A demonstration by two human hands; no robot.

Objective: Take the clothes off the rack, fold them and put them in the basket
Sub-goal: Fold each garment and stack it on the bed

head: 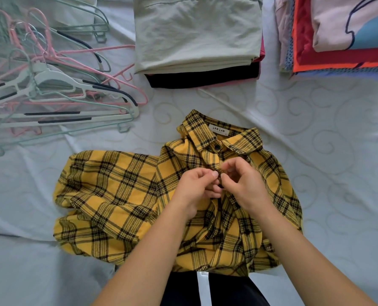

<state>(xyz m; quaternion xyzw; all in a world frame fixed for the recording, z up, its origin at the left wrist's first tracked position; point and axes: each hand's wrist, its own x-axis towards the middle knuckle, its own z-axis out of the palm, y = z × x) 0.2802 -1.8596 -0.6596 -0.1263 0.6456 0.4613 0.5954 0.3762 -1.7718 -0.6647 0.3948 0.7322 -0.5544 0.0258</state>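
Note:
A yellow and black plaid shirt (121, 195) lies front up on the white bedsheet (329, 151), collar pointing away from me, one sleeve spread to the left. My left hand (195, 187) and my right hand (244, 184) meet at the shirt's button placket just below the collar. Both pinch the placket edges with curled fingers around a button. The top collar button is fastened. No rack or basket is in view.
A heap of pink, green and white hangers (51, 89) lies at the upper left. A folded stack with a pale green garment on top (196, 34) sits at the top centre. Another folded stack of red, orange and pink clothes (338, 40) is at the top right.

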